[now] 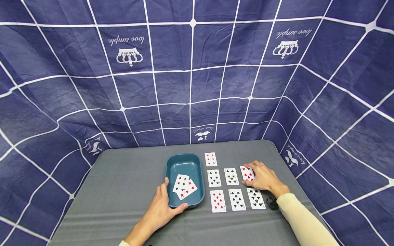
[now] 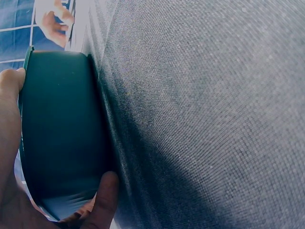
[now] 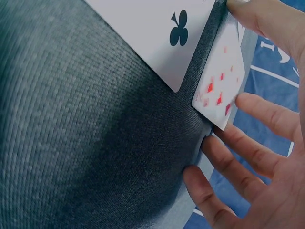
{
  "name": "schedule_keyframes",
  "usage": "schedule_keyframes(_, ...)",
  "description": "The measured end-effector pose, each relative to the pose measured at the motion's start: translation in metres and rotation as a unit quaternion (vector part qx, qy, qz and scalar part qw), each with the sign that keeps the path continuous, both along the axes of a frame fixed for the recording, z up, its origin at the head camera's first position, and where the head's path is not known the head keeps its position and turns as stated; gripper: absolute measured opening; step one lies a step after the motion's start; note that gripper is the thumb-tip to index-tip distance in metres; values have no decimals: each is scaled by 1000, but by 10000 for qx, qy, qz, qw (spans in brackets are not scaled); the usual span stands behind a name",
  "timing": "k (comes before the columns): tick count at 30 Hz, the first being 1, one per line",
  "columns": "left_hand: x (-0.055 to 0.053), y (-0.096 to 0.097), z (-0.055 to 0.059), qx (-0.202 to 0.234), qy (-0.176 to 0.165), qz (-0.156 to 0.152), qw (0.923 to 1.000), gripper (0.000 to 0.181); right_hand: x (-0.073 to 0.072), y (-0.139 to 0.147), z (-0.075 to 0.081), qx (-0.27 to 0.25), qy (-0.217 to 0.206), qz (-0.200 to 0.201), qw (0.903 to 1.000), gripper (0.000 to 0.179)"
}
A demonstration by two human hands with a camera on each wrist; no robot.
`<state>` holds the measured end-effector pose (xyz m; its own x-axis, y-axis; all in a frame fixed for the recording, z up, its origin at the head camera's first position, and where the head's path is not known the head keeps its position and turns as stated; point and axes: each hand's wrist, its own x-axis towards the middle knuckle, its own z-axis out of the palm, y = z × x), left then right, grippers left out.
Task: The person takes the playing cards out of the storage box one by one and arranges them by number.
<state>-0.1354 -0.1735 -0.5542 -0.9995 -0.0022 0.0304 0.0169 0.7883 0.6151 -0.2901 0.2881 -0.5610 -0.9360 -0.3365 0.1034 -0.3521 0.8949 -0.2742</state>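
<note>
My left hand (image 1: pixel 163 206) grips the near left corner of a dark teal tray (image 1: pixel 202 177), its thumb on the near end and its fingers along the left side. Inside the tray, a spades card (image 1: pixel 181 181) and a hearts card (image 1: pixel 191 187) overlap, face up. Over at the right, my right hand (image 1: pixel 263 176) holds another hearts playing card (image 1: pixel 247 173) by its edges between thumb and fingers. That card looks blurred in the right wrist view, and the palm hides part of it in the head view. A clubs card (image 1: pixel 256 198) lies just nearer than this hand.
Face-up cards lie in rows right of the tray: a diamonds card (image 1: pixel 210 159) at the back, spades (image 1: pixel 214 178) and clubs (image 1: pixel 231 176) mid-row, diamonds (image 1: pixel 218 201) and spades (image 1: pixel 237 199) in front. A grey cloth (image 1: pixel 129 184) covers the table; a blue curtain (image 1: pixel 172 85) surrounds it.
</note>
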Motion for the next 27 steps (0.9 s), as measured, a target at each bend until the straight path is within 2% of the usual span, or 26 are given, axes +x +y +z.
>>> schedule_keyframes(19, 0, 0, 0, -16, 65, -47, 10000, 144, 1, -1, 4, -78, 10, 86, 9999, 82)
schedule_keyframes(27, 1, 0, 0, 25, 88, -54, 9999, 144, 3, -8, 10, -130, 180, 123, 9997, 81)
